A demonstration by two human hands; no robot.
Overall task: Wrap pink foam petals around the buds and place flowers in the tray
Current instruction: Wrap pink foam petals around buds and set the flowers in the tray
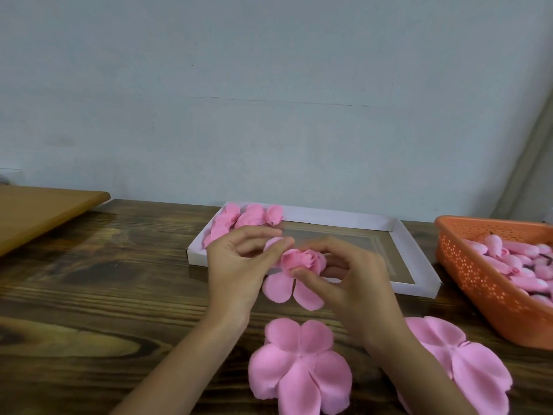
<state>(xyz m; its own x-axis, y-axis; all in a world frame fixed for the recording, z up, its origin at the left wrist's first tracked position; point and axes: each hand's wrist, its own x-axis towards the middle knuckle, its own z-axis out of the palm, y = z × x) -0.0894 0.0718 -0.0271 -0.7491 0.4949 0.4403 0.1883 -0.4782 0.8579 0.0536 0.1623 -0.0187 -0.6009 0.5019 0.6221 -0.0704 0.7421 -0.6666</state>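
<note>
Annotator: Flower (299, 259) is held up off the table (119, 295), dead centre between both hands. Looks mid-wrap to me: two petals hang loose at its 6 o'clock.

Reviewer: Fingers?

Annotator: Left hand (236, 265) pinches a petal edge at 9 o'clock of the bloom, thumb and forefinger pressed together, the rest loosely curled. Right hand (356, 286) has its thumb on the base from 5 o'clock and its fingers (344, 247) arched over the 3 o'clock side. Contact there is too blurred to call.

Reviewer: Why that hold?

Annotator: My guess is that the right hand steadies the bud while the left folds the petal round it.

Reviewer: Layout?

Annotator: Tray (329, 212) is at 12 o'clock, with finished flowers (239, 220) bunched in its 10 o'clock corner. Orange basket (478, 280) of buds (523, 259) is at 3 o'clock. Petal stacks lie flat at 6 o'clock (299, 363) and 4 o'clock (466, 363). All of it is near the hands, likely for quick reach. Brown board (45, 211) is at 9 o'clock, well apart.
</note>
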